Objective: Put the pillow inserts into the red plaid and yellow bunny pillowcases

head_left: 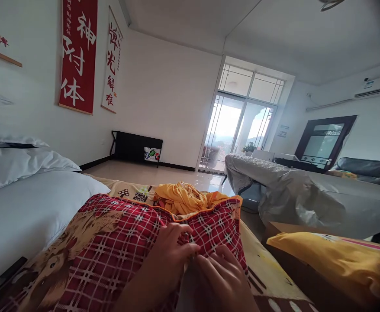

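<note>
A red plaid cloth with white lines, orange edging and a furry brown animal print lies spread in front of me. My left hand is closed, thumb and fingers pinching the cloth near its right part. Right beside it, my right hand is closed with its fingers curled on the same cloth. The fingertips of both hands nearly meet. Below them a greyish patch shows between my wrists; I cannot make out what it is. A crumpled yellow-orange cloth lies just beyond the far edge.
White bedding is piled at the left. Under the plaid cloth is a beige patterned cover. At the right stands a cardboard box with a yellow cloth on it. Behind is a table under plastic sheeting.
</note>
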A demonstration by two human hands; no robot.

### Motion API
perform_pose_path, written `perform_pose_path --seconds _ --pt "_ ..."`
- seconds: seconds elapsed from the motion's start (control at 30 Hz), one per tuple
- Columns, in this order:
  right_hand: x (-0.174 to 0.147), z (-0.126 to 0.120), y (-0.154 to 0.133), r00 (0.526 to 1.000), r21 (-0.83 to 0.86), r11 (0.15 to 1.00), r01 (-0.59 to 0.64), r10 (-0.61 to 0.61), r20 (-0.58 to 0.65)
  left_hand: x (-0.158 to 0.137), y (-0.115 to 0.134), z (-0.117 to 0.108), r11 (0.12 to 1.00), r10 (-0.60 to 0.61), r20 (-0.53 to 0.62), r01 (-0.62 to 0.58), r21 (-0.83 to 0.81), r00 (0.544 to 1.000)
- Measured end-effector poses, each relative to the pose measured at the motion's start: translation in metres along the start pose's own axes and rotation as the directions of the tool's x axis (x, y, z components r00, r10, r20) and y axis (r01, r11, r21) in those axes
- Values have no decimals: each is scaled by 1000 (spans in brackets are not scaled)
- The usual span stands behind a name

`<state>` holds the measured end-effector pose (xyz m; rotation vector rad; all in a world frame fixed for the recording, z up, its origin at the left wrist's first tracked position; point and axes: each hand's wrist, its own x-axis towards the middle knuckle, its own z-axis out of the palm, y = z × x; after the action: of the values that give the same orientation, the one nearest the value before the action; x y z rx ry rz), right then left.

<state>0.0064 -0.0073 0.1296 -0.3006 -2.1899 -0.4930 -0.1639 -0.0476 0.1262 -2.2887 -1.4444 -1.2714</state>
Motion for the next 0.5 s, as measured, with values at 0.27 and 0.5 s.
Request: perform_pose_path --seconds 0.27,0.5 --pt "3 -1 1 1000 14 1000 -11 11 -27 0 1 -5 1000 -14 206 12 12 978" --pt "8 -2 0 1000 30 999 -25 26 -15 0 -3 3 994 -94 131 87 60 987"
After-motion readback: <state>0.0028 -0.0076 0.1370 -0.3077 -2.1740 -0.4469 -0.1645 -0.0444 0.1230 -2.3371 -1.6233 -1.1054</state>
